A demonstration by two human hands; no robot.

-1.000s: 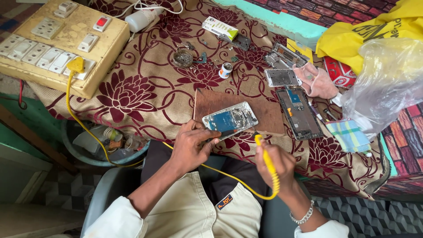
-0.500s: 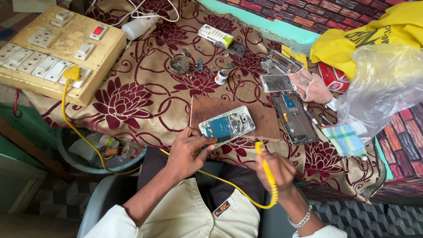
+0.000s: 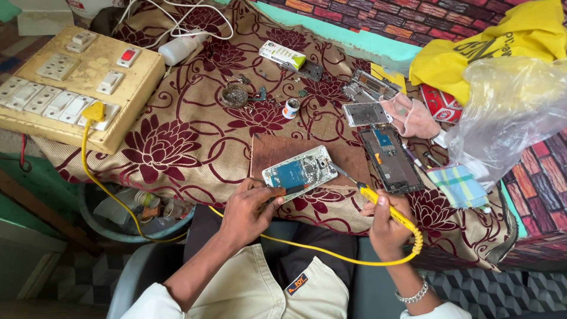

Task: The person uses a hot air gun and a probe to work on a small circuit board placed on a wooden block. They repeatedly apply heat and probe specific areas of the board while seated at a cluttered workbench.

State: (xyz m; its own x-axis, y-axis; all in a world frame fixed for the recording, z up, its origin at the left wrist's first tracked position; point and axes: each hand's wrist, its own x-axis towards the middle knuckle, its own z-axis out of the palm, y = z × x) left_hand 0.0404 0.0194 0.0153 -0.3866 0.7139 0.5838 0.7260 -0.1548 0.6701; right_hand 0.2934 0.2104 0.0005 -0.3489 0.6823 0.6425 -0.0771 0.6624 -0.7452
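Opened phone lies face-down, back removed, blue board exposed, on a brown wooden board near the front edge of the worktop, which is covered in a maroon floral cloth.

Left hand just below the phone's lower left corner; fingers closed on a thin red-and-dark tool whose tip touches the phone's near edge.

Right hand to the right of the phone, wrapped around a yellow soldering iron; its metal tip points at the phone's right end. Contact cannot be told. Yellow cord loops under both hands and runs left of the phone to a switchboard at the far left.

Right of the phone: a second dismantled handset, metal frames beyond it, a checked cloth, a clear plastic bag, a yellow bag.
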